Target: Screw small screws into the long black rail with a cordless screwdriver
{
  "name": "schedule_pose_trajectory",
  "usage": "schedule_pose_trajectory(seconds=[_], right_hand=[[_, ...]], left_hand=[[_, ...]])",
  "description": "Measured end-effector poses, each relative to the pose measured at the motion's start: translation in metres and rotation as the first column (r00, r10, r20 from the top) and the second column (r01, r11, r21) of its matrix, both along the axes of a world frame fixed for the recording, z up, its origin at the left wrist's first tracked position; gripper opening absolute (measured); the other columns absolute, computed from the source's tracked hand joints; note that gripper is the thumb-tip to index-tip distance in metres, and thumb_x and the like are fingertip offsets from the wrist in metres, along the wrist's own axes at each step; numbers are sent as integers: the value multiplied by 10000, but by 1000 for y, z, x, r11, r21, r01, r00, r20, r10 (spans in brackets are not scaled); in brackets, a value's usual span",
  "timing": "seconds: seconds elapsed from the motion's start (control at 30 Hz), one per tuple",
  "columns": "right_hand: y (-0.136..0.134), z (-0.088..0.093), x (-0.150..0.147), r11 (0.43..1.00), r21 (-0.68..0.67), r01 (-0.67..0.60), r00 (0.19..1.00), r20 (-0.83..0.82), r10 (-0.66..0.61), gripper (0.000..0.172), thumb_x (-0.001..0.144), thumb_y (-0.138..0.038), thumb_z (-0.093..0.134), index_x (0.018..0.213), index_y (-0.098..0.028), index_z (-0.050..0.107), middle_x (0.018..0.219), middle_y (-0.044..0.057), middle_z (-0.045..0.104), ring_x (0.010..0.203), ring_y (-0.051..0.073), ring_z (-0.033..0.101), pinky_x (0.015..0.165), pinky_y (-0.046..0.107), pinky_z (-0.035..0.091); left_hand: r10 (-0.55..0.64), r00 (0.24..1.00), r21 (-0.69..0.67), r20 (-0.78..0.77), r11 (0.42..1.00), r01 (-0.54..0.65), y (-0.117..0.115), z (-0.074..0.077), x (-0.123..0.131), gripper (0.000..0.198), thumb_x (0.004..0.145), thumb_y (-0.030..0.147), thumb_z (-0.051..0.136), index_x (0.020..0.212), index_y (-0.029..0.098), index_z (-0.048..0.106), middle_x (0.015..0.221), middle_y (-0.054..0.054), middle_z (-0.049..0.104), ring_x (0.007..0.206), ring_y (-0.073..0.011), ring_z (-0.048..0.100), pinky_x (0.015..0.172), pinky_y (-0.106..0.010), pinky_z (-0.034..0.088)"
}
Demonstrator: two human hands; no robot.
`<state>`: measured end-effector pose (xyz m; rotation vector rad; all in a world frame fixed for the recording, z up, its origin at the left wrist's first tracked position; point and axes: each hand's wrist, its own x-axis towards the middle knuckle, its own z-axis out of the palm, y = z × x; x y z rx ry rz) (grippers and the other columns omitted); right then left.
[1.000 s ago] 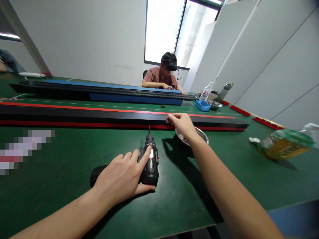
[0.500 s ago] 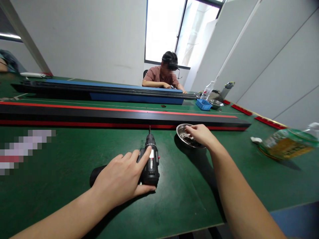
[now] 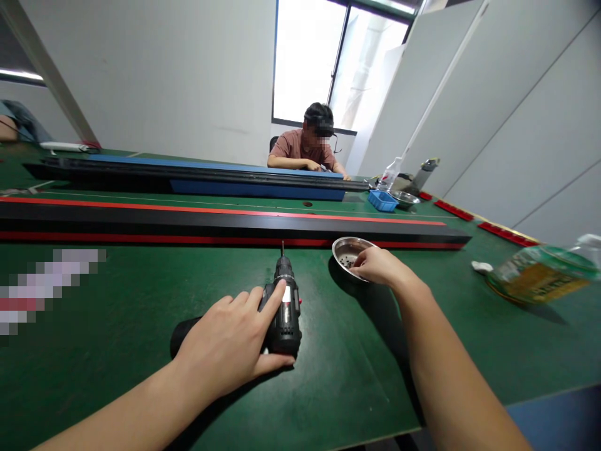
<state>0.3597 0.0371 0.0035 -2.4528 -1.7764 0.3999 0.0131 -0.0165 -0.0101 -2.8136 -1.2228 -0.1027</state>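
Note:
My left hand (image 3: 230, 335) is wrapped over a black cordless drill (image 3: 286, 313) that lies on its side on the green table. The drill's bit points away from me, toward a long black bar with red stripes (image 3: 225, 224). My right hand (image 3: 378, 266) reaches into a round metal bowl (image 3: 339, 255), its fingers bent and pressed together among small dark pieces (image 3: 347, 260), which look like screws. The fingertips are partly hidden, and whether they hold a piece does not show.
Beyond the striped bar lies a long black and blue piece (image 3: 253, 188). A co-worker (image 3: 300, 147) sits behind it. A blue basket (image 3: 382, 200) stands at the back right. To the right lies a clear plastic jar (image 3: 539, 272), with red strips (image 3: 509, 235) along the table's edge.
My right hand has dipped lower into the bowl, toward its near right side, among the small pieces. My left hand stays on the drill.

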Motion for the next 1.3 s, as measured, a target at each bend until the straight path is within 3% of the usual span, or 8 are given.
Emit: schedule_pose_trajectory(seconds=[0.2,0.57,0.9,1.0,1.1,1.2,1.3], right_hand=[[0,-1,1,997,78,16,1000,8,-17,103,803,-198,726,800,-204,829,807,71,771,690,179,672,608,272,425],[0,3,-1,960,256,115,993,-22,-113,157,847,-323,778,855,-175,830,756,108,756,697,210,699,655,282,482],[2,3,-3,958,260,118,993,-7,-121,229,903,-374,736,852,-167,821,774,124,760,727,224,704,661,292,456],[4,3,-3,940,323,115,993,-30,-111,178,886,-329,749,861,-168,819,805,123,775,761,232,717,700,295,475],[5,7,-10,874,473,111,990,-124,-59,125,877,-272,747,879,-172,823,889,113,799,833,232,735,767,291,505],[6,14,-34,775,621,115,948,-303,102,121,875,-261,744,909,-176,823,939,90,811,871,222,751,822,289,541],[10,15,-70,759,647,69,841,-447,305,121,873,-232,737,943,-179,822,944,78,816,886,223,763,853,308,570]], left_hand=[[-1,1000,-15,0,1000,1,-1,0,0,1012,862,798,535,1656,235,257,1239,-157,668,1053,-335,662,910,-481,538],[-11,1000,-7,7,1000,12,-2,0,-1,975,883,776,526,1652,237,263,1249,-154,659,1028,-333,664,890,-479,543],[-17,1000,-1,9,1000,17,-3,0,-3,984,872,769,555,1652,242,267,1267,-158,661,1035,-340,667,896,-492,550],[-19,1000,-8,12,1000,19,-4,0,-4,984,867,771,560,1648,243,281,1270,-160,664,1038,-342,671,896,-492,552],[-24,1000,-19,17,1000,24,-4,2,-6,987,863,768,569,1649,245,280,1284,-160,665,1052,-345,673,902,-495,552],[-27,999,-30,19,999,27,-5,2,-6,1010,842,773,595,1650,259,274,1294,-151,669,1048,-345,678,902,-493,551],[-31,999,-33,20,999,32,-5,2,-6,1020,826,775,614,1649,276,277,1295,-143,673,1034,-346,684,893,-488,550]])
